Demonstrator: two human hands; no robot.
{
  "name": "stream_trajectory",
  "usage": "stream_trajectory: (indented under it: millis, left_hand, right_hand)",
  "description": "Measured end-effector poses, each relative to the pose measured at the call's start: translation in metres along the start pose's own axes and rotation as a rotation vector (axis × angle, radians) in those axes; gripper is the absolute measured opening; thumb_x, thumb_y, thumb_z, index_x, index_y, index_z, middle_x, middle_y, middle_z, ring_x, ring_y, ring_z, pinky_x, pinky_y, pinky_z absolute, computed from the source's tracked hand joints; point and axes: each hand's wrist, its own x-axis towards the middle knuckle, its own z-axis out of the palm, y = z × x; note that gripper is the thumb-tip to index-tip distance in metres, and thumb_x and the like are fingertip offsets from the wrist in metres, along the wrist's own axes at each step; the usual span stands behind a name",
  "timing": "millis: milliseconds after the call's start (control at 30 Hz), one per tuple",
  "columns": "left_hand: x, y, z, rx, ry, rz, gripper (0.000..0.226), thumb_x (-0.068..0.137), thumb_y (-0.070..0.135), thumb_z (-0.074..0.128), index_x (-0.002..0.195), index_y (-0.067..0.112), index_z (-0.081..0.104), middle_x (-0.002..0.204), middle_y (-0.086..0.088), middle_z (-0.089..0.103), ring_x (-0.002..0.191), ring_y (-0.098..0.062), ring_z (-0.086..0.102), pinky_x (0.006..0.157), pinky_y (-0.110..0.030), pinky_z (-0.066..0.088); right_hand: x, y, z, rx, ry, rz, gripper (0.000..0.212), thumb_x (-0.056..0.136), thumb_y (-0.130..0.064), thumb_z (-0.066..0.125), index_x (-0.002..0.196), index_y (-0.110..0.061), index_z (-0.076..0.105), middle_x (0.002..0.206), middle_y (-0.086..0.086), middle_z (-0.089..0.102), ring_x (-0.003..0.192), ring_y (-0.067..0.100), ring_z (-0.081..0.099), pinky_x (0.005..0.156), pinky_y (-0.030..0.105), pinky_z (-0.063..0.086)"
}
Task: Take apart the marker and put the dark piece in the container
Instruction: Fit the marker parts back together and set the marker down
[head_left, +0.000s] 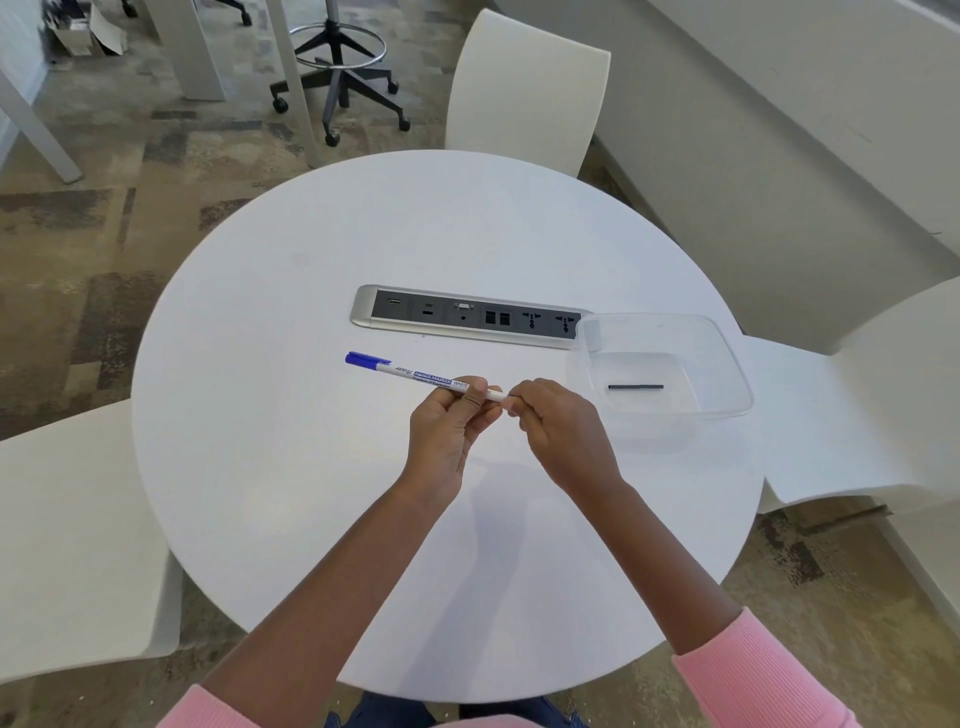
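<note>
A white marker with a blue cap at its left end is held level above the round white table. My left hand grips the marker's barrel near its right end. My right hand pinches the marker's right tip, which is hidden by the fingers. To the right stands a clear plastic container on the table. A thin dark stick lies flat on the container's floor.
A silver power and data socket strip is set into the table behind the marker. White chairs stand at the far side, the left and the right. An office stool base stands on the carpet beyond.
</note>
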Motion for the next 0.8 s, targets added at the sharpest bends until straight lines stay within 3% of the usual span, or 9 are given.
stream_trajectory:
  millis: [100, 200, 333, 433, 533, 600, 700, 800]
  left_hand:
    - [0.0, 0.001, 0.0, 0.044, -0.038, 0.011, 0.013, 0.09, 0.006, 0.054, 0.078, 0.006, 0.06, 0.064, 0.0, 0.066, 0.062, -0.007, 0.066, 0.063, -0.015, 0.054]
    - [0.0, -0.001, -0.001, 0.071, -0.069, 0.016, 0.015, 0.091, 0.004, 0.053, 0.077, 0.007, 0.059, 0.061, 0.002, 0.067, 0.062, -0.007, 0.065, 0.063, -0.015, 0.054]
    - [0.001, -0.005, -0.003, 0.136, -0.093, 0.034, 0.014, 0.09, 0.004, 0.054, 0.077, 0.006, 0.059, 0.063, 0.001, 0.067, 0.062, -0.008, 0.064, 0.065, -0.016, 0.054]
    - [0.003, -0.004, -0.004, 0.151, -0.093, 0.052, 0.013, 0.09, 0.005, 0.054, 0.079, 0.006, 0.06, 0.064, 0.001, 0.068, 0.063, -0.009, 0.065, 0.066, -0.017, 0.054]
    - [0.005, -0.002, -0.003, 0.106, -0.035, 0.033, 0.011, 0.089, 0.004, 0.055, 0.08, 0.006, 0.061, 0.068, -0.003, 0.068, 0.063, -0.008, 0.067, 0.063, -0.016, 0.054]
    - [0.007, -0.002, -0.004, 0.067, 0.005, 0.012, 0.01, 0.089, 0.004, 0.056, 0.081, 0.006, 0.062, 0.074, -0.007, 0.066, 0.062, -0.008, 0.067, 0.062, -0.015, 0.055]
    - [0.008, -0.003, -0.006, 0.054, 0.028, -0.002, 0.01, 0.089, 0.004, 0.056, 0.082, 0.005, 0.062, 0.078, -0.01, 0.064, 0.062, -0.008, 0.067, 0.063, -0.015, 0.055]
    - [0.009, -0.004, -0.007, 0.055, 0.033, -0.01, 0.01, 0.089, 0.004, 0.056, 0.082, 0.005, 0.062, 0.073, -0.007, 0.067, 0.062, -0.009, 0.068, 0.062, -0.016, 0.056]
  right_hand:
    - [0.003, -0.001, -0.005, 0.182, -0.09, 0.153, 0.029, 0.09, -0.019, 0.047, 0.065, -0.01, 0.058, 0.058, 0.0, 0.048, 0.058, 0.018, 0.045, 0.055, 0.026, 0.033]
    - [0.006, 0.002, -0.008, 0.362, -0.176, 0.311, 0.037, 0.089, -0.016, 0.051, 0.053, -0.021, 0.052, 0.049, -0.002, 0.045, 0.045, 0.007, 0.04, 0.052, 0.024, 0.032]
    - [0.009, 0.008, -0.012, 0.631, -0.315, 0.466, 0.035, 0.09, -0.013, 0.051, 0.055, -0.012, 0.057, 0.035, -0.01, 0.045, 0.035, 0.002, 0.037, 0.043, 0.013, 0.032]
    - [0.009, 0.01, -0.011, 0.697, -0.328, 0.475, 0.036, 0.093, -0.017, 0.046, 0.061, -0.012, 0.062, 0.039, -0.009, 0.051, 0.038, 0.004, 0.043, 0.043, 0.012, 0.034]
    - [0.004, 0.012, -0.006, 0.555, -0.168, 0.428, 0.037, 0.096, -0.025, 0.04, 0.069, -0.016, 0.065, 0.051, -0.005, 0.056, 0.046, 0.004, 0.048, 0.05, 0.012, 0.038]
    - [-0.001, 0.013, -0.004, 0.38, -0.089, 0.357, 0.029, 0.096, -0.024, 0.04, 0.079, -0.019, 0.063, 0.057, -0.005, 0.056, 0.054, 0.006, 0.05, 0.06, 0.022, 0.041]
    - [-0.007, 0.012, -0.002, 0.216, -0.087, 0.239, 0.016, 0.093, -0.022, 0.045, 0.095, -0.016, 0.06, 0.067, 0.001, 0.06, 0.064, 0.011, 0.055, 0.065, 0.031, 0.044]
    - [-0.011, 0.012, 0.004, 0.055, -0.057, 0.11, 0.019, 0.091, -0.026, 0.048, 0.102, -0.014, 0.059, 0.079, 0.007, 0.064, 0.066, 0.017, 0.051, 0.062, 0.034, 0.044]
